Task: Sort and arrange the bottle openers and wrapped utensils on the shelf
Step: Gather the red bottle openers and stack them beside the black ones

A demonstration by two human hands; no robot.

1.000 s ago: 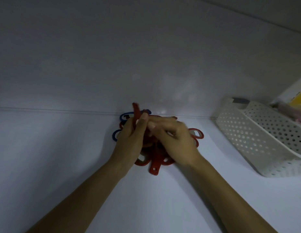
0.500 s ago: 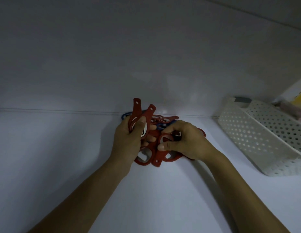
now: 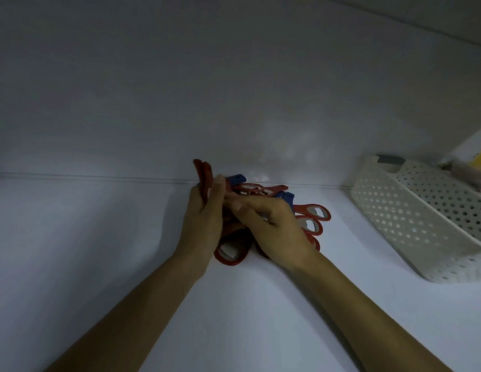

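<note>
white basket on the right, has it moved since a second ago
No. The white basket sits where it was: the shelf's back seam meets its left wall at the same place as before.

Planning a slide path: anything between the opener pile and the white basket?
Nothing: head view shows bare shelf between the opener pile and the white basket.

A white shelf [image 3: 99, 251] was seen under dim, bluish light, met by a plain pale back wall [image 3: 180, 89] along a thin dark seam [image 3: 99, 176]. A white perforated basket [image 3: 411, 221] was set at the right.
</note>
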